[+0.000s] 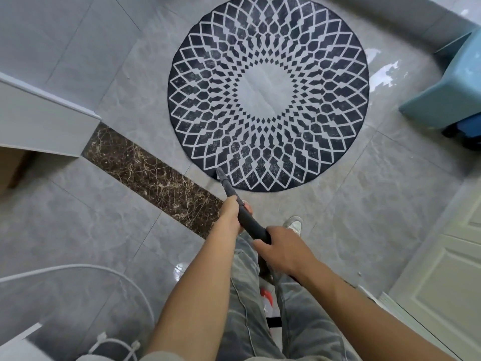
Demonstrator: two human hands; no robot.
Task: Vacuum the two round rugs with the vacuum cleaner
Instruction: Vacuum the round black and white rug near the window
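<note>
1. A white wall corner juts in well to the left of the round rug, with a brown wooden piece just below it at the frame's edge.
2. A white cable curves across the grey tiled floor, far below and left of the round rug, ending near a white cord bundle at the bottom edge.
3. A dark brown marble strip runs diagonally through the floor, its upper right stretch passing close to the rug's lower left rim.
4. The left hand sits just below the rug's near edge, fingers clenched around the upper part of the vacuum wand.
5. The vacuum wand, dark and narrow, rises from the hands; its tip touches the rug's lower left rim.
6. The round rug lies flat on the floor, navy with a white diamond lattice and a pale centre. Only this one rug is in view.
7. The right hand is below the rug and nearer the body, fingers wrapped around the wand's lower end.
8. Grey jeans and a white shoe show below the rug, with a red and white part of the vacuum between the legs.
9. A blue stool stands just right of the rug, apart from it.
10. A white panelled door fills the area below and right of the rug.
</note>
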